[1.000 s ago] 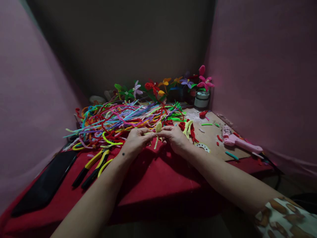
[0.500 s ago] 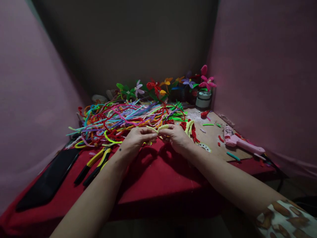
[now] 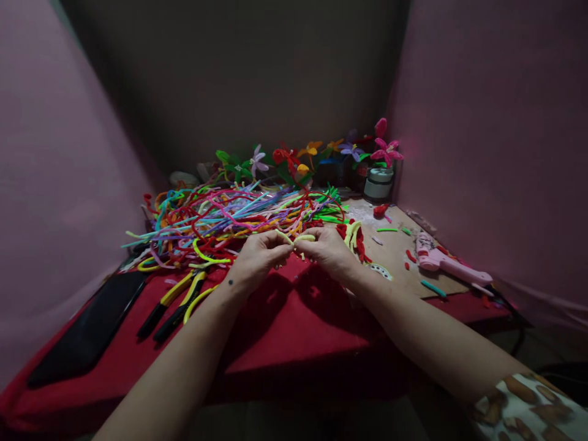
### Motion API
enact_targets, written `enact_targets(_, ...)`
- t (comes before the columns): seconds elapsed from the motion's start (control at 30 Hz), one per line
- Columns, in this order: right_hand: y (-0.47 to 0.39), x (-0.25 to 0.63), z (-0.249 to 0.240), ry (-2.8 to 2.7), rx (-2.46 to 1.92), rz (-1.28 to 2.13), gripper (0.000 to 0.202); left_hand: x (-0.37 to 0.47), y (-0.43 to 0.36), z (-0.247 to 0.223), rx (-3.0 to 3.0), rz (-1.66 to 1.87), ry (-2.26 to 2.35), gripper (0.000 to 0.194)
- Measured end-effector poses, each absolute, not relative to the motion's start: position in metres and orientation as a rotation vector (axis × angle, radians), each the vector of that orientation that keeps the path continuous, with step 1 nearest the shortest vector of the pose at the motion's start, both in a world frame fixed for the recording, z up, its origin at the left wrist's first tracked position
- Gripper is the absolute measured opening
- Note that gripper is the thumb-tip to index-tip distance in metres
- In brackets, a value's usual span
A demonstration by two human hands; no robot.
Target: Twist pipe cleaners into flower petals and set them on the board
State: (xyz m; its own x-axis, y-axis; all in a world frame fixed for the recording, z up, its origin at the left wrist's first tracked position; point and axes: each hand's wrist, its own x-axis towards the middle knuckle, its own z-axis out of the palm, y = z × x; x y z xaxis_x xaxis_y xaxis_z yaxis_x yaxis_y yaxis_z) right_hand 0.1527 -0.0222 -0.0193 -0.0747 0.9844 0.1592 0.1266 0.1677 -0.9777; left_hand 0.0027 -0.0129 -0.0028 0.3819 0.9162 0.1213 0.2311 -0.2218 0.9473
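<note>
My left hand (image 3: 258,256) and my right hand (image 3: 329,252) meet over the front of the red cloth, fingertips almost touching. Between them is a short pale yellow pipe cleaner (image 3: 305,237), pinched by both hands; its middle is partly hidden by the fingers. Behind my left hand lies a large heap of many-coloured pipe cleaners (image 3: 229,211). A small bundle of pale yellow and red pieces (image 3: 353,237) rests just beyond my right hand. Pliers with yellow and black handles (image 3: 177,301) lie left of my left wrist.
A black flat case (image 3: 87,331) lies at the left edge of the red-covered table (image 3: 294,355). On a brown board (image 3: 404,245) at the right are scraps and a pink glue gun (image 3: 452,266). Pipe-cleaner flowers (image 3: 285,159) and a grey-white jar (image 3: 378,184) stand at the back.
My hands have shifted slightly and the fingers have curled in closer on the yellow pipe cleaner, tilting its ends. Other things on the table stay as they were.
</note>
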Motion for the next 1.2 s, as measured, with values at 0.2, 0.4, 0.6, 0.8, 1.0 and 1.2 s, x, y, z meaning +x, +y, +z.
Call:
enact_targets(0.2,-0.023,0.154,-0.018,-1.464,-1.164,1.072,0.014,0.005,-0.013,-0.011,1.902,0.994,1.053,0.011)
enact_targets(0.4,-0.019,0.155,-0.024,-1.354,-1.077,1.209,0.014,0.001,-0.011,-0.018,2.556,1.127,1.009,0.013)
enact_targets(0.6,-0.01,0.157,-0.032,-1.144,-0.955,1.509,0.018,-0.005,-0.009,-0.018,3.125,0.981,0.732,0.024)
enact_targets(0.8,-0.02,0.156,-0.023,-1.397,-0.929,1.133,0.013,0.001,-0.012,-0.01,1.947,1.061,1.014,0.021)
enact_targets(1.0,-0.029,0.152,-0.021,-1.707,-1.043,0.496,0.014,-0.005,-0.009,-0.004,1.476,0.818,0.884,0.019)
enact_targets(1.2,-0.031,0.152,-0.022,-1.873,-0.96,0.19,0.012,-0.007,-0.011,0.002,1.519,0.767,0.935,0.017)
